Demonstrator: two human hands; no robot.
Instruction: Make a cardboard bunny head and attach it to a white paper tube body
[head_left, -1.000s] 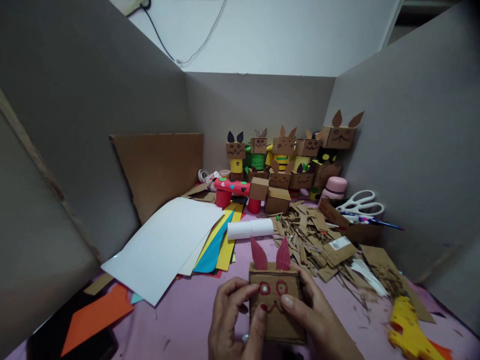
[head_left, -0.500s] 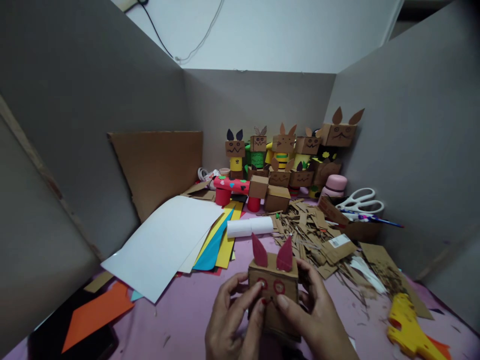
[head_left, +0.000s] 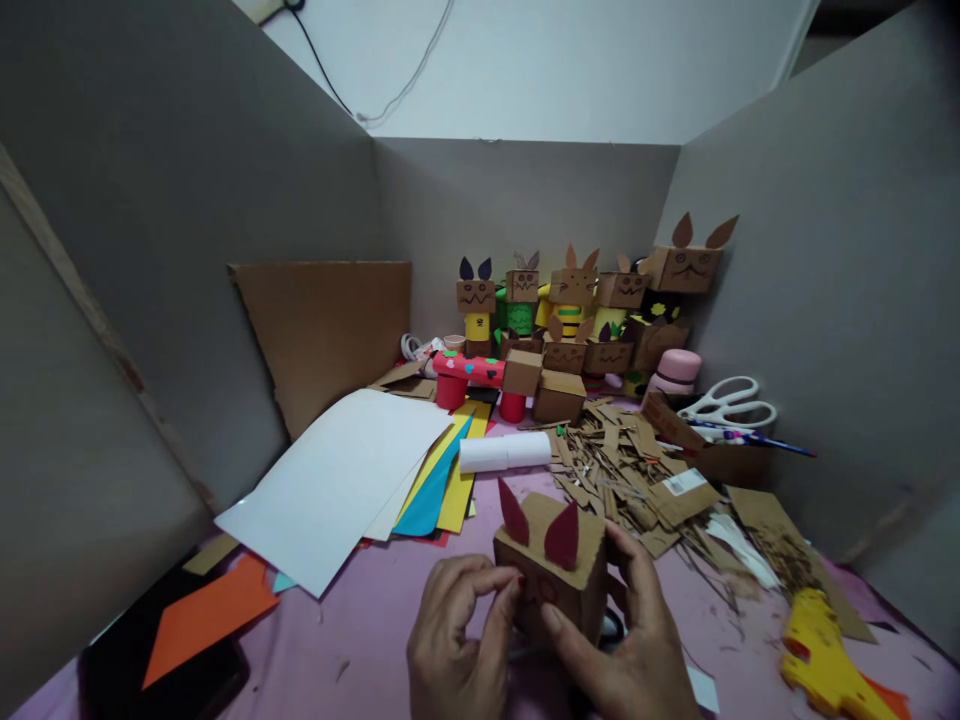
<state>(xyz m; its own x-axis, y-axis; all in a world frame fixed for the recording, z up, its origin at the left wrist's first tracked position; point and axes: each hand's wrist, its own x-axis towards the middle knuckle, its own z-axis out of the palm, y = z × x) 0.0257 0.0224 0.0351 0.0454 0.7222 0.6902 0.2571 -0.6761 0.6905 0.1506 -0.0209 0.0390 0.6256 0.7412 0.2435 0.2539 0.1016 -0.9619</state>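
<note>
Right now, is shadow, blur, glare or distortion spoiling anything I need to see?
Head view: the front of the held box is shaded and partly covered, so its details read poorly; head view: the white sheet is bright without harsh glare; head view: the upper right corner darkens and blurs, and the right partition seems stretched.

A pinky-purple tabletop (head_left: 367, 615), busy with paper and cardboard.
White paper (head_left: 337, 480), a white roll (head_left: 504, 452), a big pile of cardboard scraps (head_left: 619, 462), a yellow tool (head_left: 829, 655) and a flat black thing (head_left: 214, 682) lie on it.
</note>
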